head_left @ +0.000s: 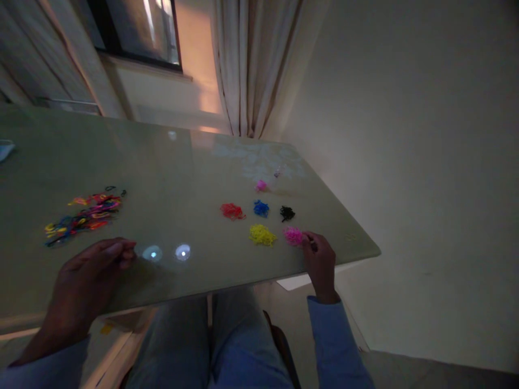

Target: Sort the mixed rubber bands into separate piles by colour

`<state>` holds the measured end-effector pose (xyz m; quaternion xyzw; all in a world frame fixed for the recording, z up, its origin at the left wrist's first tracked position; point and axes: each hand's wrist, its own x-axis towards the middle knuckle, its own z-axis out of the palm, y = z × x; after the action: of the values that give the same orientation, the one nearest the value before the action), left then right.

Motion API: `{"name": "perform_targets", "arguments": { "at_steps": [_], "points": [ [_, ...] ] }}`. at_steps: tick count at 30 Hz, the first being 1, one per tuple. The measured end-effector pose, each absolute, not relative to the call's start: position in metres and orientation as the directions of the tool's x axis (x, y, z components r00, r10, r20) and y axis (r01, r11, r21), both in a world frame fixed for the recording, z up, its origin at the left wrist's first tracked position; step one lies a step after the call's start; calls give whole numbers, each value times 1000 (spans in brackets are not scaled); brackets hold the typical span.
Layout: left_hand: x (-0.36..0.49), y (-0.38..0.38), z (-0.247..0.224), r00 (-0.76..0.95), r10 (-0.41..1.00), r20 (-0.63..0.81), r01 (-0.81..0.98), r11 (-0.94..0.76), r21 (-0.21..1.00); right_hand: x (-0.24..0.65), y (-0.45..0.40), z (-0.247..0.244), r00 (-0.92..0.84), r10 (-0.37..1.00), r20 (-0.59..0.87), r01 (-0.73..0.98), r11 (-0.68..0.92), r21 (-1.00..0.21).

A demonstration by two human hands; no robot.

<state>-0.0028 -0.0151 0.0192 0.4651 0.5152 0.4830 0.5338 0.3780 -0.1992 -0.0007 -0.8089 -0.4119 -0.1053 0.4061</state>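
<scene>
On the right half of the table, small rubber bands lie in single-colour piles: red, blue, black, yellow and pink. My right hand touches the right side of the pink pile with its fingers closed; what they hold, if anything, is hidden. A mixed-colour heap of bands is spread out on the left. Just in front of this heap, my left hand hovers near the table edge, thumb and fingertips pressed together. Whatever may be in that pinch is too small to tell.
A glossy table carries everything, its right corner close to a plain wall. Behind the piles sit a bright pink clump and a small clear item. Something pale lies at the left edge. Curtains hang beyond.
</scene>
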Motion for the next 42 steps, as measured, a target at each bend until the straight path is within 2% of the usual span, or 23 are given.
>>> {"name": "perform_targets", "arguments": {
  "at_steps": [3,8,13,15,18,24,30,33,35,37,39,42],
  "points": [
    [-4,-14,16,13,985,-175,-197,174,965,363,-200,8,624,564,541,763,-288,-579],
    [-4,-12,13,46,994,-103,-220,111,969,304,-183,25,508,692,513,737,-42,-674],
    [-4,-10,7,98,994,-40,-221,61,973,241,-136,29,211,860,464,623,247,-742],
    [-5,-10,6,113,994,-8,-227,33,973,225,-114,24,74,903,423,570,310,-761],
    [-5,-10,5,140,989,35,-194,-7,981,213,-86,13,-39,940,339,561,301,-771],
    [-5,-9,4,215,974,77,-103,-56,993,217,-76,1,-52,955,292,572,269,-775],
    [-17,7,10,308,943,127,170,-186,968,220,-80,-3,-87,956,281,581,278,-765],
    [-45,24,14,180,958,225,413,-281,866,220,-80,-4,-91,952,291,592,287,-753],
    [-70,35,17,84,959,272,633,-262,728,219,-79,-4,-92,949,301,596,294,-747],
    [-93,46,19,79,957,278,797,-228,559,220,-79,-3,-98,947,307,600,302,-741],
    [-110,53,20,114,965,237,874,-211,438,220,-80,-3,-103,945,310,605,307,-735],
    [-123,61,21,142,975,169,921,-193,338,220,-80,-3,-103,947,305,608,303,-734]
  ]
}}
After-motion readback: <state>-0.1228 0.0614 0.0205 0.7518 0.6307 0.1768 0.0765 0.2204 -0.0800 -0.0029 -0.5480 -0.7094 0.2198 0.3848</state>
